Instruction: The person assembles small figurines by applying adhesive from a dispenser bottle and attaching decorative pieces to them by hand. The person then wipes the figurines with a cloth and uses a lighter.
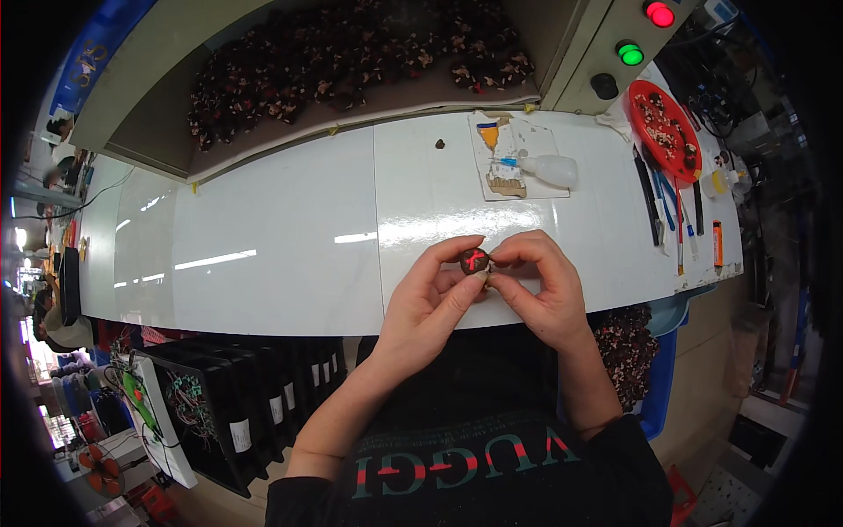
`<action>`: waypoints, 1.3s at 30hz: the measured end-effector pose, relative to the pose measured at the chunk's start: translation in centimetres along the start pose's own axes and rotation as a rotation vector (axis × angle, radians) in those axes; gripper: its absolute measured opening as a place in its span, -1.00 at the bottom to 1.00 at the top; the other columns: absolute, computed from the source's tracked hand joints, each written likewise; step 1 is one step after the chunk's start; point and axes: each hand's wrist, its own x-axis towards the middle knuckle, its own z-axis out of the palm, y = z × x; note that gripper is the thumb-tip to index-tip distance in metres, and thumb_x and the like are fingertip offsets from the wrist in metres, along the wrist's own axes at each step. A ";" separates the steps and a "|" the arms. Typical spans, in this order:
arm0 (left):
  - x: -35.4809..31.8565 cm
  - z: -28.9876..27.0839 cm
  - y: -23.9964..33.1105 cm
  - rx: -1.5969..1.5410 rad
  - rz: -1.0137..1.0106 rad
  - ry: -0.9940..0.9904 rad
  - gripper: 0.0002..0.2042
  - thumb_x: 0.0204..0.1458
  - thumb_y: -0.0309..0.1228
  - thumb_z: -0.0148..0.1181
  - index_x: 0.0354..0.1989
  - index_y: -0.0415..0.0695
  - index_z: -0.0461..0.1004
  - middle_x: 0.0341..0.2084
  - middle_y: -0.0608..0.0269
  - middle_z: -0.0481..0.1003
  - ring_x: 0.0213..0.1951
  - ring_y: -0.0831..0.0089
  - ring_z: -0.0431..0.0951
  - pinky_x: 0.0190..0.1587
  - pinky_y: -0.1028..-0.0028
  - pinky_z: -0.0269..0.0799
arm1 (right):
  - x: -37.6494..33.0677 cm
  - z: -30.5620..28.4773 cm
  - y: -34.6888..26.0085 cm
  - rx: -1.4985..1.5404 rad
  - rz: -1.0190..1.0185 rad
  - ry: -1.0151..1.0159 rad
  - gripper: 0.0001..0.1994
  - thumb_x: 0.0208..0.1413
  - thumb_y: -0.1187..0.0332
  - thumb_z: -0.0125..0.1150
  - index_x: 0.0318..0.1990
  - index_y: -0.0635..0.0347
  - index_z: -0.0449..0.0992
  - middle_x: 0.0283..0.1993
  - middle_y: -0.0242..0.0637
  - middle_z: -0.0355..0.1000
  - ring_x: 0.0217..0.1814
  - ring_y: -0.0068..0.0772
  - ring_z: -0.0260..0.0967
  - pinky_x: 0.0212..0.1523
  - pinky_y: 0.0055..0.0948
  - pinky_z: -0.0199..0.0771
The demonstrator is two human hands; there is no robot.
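Observation:
Near the front edge of the white worktable (290,220), my left hand (432,299) pinches a small dark brown round piece (474,260) between thumb and forefinger. A bright red raised mark shows on its upper face. My right hand (546,285) is closed at the right side of that piece, thumb and forefinger tips meeting at its edge. Something tiny and pale peeks out below the fingertips, too small to name. Beyond my hands, a white squeeze bottle (555,169) with a blue tip lies on a stained board (537,140).
A large pile of similar dark pieces (351,66) fills the lit bay at the back. On the right are a red dish (634,110) with pieces, and tweezers-like tools (648,198). A blue bin (654,408) of pieces stands below right; black racks (219,413) stand below left.

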 end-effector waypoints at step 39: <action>-1.3 -3.5 -0.3 -0.100 -0.044 -0.037 -0.66 0.28 -0.34 -0.14 0.17 -0.18 0.24 -0.13 0.23 0.37 -0.11 0.56 0.40 -0.02 0.53 0.39 | -0.8 3.4 0.8 -0.086 -0.141 -0.032 -0.65 -0.24 0.51 0.46 -0.25 0.15 0.44 -0.28 -0.32 0.39 -0.24 -0.39 0.37 -0.25 -0.51 0.41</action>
